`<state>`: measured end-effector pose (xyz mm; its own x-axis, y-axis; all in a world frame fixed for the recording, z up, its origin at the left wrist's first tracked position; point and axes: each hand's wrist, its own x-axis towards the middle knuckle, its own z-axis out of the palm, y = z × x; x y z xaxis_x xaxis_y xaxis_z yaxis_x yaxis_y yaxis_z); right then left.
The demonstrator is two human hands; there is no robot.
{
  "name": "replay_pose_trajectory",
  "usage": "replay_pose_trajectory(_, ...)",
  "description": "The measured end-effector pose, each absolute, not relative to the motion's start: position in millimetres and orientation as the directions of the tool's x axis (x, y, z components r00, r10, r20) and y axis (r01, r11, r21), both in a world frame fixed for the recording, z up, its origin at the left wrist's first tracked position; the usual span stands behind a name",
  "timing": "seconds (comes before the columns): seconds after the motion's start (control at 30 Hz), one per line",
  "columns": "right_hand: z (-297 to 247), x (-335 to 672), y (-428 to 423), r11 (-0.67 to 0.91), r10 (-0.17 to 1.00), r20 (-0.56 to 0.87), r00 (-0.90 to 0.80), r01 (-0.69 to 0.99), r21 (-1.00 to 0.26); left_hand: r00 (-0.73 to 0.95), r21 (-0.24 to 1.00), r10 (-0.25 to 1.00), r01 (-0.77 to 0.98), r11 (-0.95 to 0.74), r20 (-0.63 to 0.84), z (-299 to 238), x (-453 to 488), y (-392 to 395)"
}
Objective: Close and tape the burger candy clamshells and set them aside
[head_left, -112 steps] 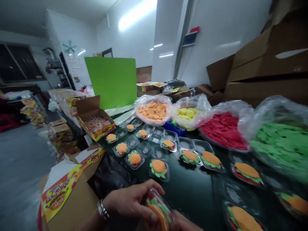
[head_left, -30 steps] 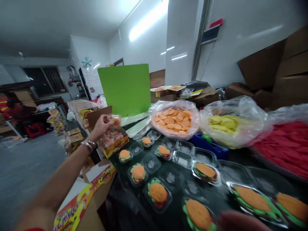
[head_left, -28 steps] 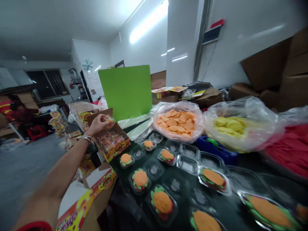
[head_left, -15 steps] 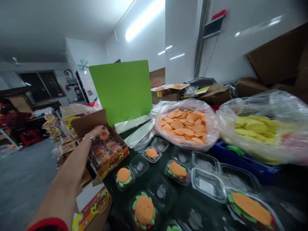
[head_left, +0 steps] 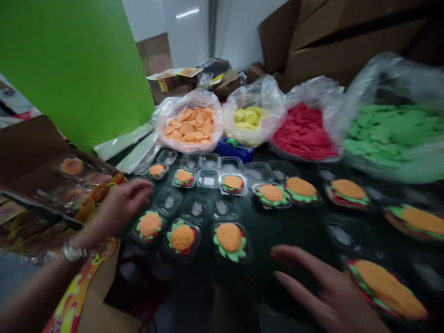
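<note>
Burgers (head_left: pixel 229 237) are laid in open boxes (head_left: pixel 226 210), seemingly for easy reach; right hand (head_left: pixel 331 289) is spread; grip of left hand (head_left: pixel 121 203), blurred, cannot be told.

From here I count eleven burgers (head_left: pixel 229 237) out on the table (head_left: pixel 277 231), four plastic bags (head_left: pixel 218 125), one green board (head_left: pixel 76 69), one blue tape dispenser (head_left: pixel 235 151), one left hand (head_left: pixel 121 203), one right hand (head_left: pixel 329 286); those inside the single open carton (head_left: pixel 34 148) blur too much to number.

The blurred left hand (head_left: pixel 120 206) seems half curled, the right hand (head_left: pixel 333 293) spread.
</note>
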<state>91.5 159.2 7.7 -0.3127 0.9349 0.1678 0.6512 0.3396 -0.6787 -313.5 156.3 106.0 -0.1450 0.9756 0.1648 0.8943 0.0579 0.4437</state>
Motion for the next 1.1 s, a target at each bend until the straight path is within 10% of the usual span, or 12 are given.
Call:
replay_pose_trajectory(0.13, 25.1, 56.0, 185.0, 0.402, 0.895, 0.161, -0.416, 0.595, -0.696, 0.167, 0.694, 0.986, 0.711, -0.112, -0.011, 47.9, -185.9, 79.7)
replay_pose_trajectory(0.37, 16.8, 19.9, 229.6, 0.304, 0.921, -0.004, -0.389, 0.726, -0.617, -0.356, 0.924, 0.928, 0.304, 0.231, -0.115, -0.6, -130.5, 76.7)
replay_pose_trajectory(1.1, -0.6, 125.0, 146.2, 0.234, 0.917, 0.023, -0.399, 0.491, -0.839, 0.113, 0.717, 0.987, 0.679, -0.161, 0.115, 3.9, -88.4, 123.4)
